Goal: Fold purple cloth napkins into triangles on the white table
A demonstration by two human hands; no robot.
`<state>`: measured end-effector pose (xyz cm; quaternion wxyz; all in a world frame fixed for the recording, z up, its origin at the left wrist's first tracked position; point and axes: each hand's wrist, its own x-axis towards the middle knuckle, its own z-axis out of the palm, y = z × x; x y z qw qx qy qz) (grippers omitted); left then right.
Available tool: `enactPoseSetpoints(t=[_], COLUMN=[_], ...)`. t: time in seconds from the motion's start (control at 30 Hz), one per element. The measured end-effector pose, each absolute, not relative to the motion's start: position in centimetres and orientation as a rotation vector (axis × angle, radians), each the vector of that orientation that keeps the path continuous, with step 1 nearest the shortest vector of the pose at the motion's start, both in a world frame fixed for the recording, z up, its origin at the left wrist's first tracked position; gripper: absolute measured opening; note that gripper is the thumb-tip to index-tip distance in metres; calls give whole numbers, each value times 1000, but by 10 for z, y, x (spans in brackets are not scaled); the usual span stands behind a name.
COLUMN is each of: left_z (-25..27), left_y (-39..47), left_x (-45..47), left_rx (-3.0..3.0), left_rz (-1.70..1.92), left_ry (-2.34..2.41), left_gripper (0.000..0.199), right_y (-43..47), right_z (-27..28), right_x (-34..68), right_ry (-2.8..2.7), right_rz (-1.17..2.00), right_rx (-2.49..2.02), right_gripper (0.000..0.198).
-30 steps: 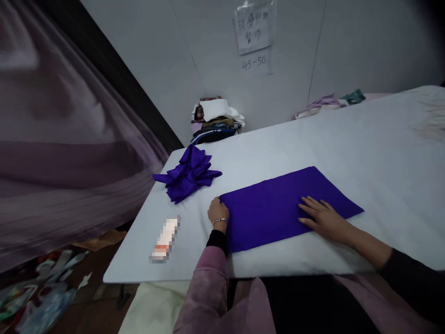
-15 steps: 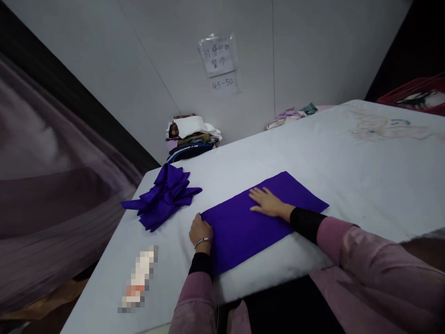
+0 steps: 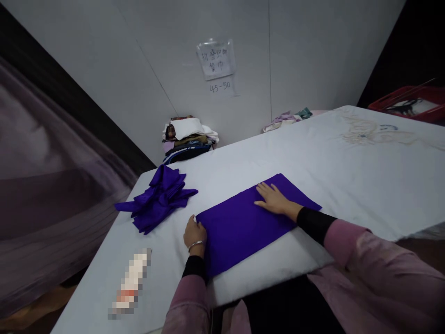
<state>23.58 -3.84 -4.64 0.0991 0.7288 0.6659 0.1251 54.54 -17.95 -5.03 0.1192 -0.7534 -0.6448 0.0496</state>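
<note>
A purple cloth napkin lies flat on the white-covered table in front of me, folded into a long rectangle set at a slant. At its left edge, near the far corner, my left hand is closed with curled fingers on the cloth; the fingertips are partly hidden. My right hand rests palm down on the right half of the napkin, fingers spread and stretched out. To the left of my left hand sits a purple cloth flower shape with pointed, layered folds.
A blurred-out pale object lies at the table's left front. Folded clothes are stacked at the back by the wall, with more cloth to their right. A red basket stands beyond the far right edge of the white tablecloth.
My right hand has slid a little to the right along the napkin, fingers still spread. My left hand stays at the left edge. The view has shifted slightly.
</note>
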Motion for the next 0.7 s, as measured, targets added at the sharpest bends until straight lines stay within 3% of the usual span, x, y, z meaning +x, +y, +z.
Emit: enactPoseSetpoints(t=[0.3,0.7], left_z=[-53,-54], left_y=[-34,-32], left_x=[229,231], left_rx=[2009,1943], left_rz=[476,562], left_ry=[1911,1890], left_gripper=[44,41], right_y=[-184,-190], right_z=[-49,-60], right_x=[607,627], right_ry=[-1375,-1217], right_rz=[-6,-64], right_rx=[-2535,-2569], right_gripper=[34,41])
